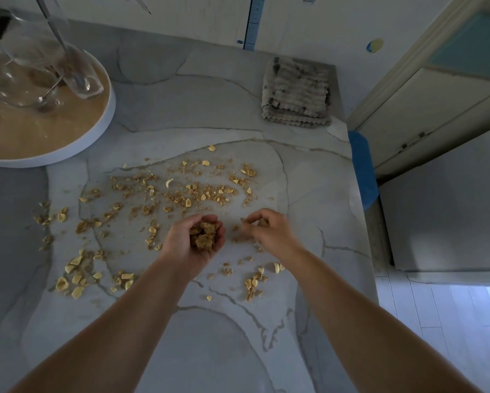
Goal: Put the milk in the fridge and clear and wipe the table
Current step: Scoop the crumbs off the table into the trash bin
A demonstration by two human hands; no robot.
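Right hand [266, 228] fingertips blurred w/ crumbs [204, 235]

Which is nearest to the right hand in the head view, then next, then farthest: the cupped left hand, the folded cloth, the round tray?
1. Left hand, cupped with crumbs, just beside the right hand.
2. Folded cloth, at the table's far right corner.
3. Round tray, far left.

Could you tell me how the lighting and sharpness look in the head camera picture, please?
Head view: dim, soft light with no hard shadows on the marble table; the glass jug on the round tray is blurred and smeared; the wide lens bends the door frame; the crumbs, left hand and right hand are fairly sharp.
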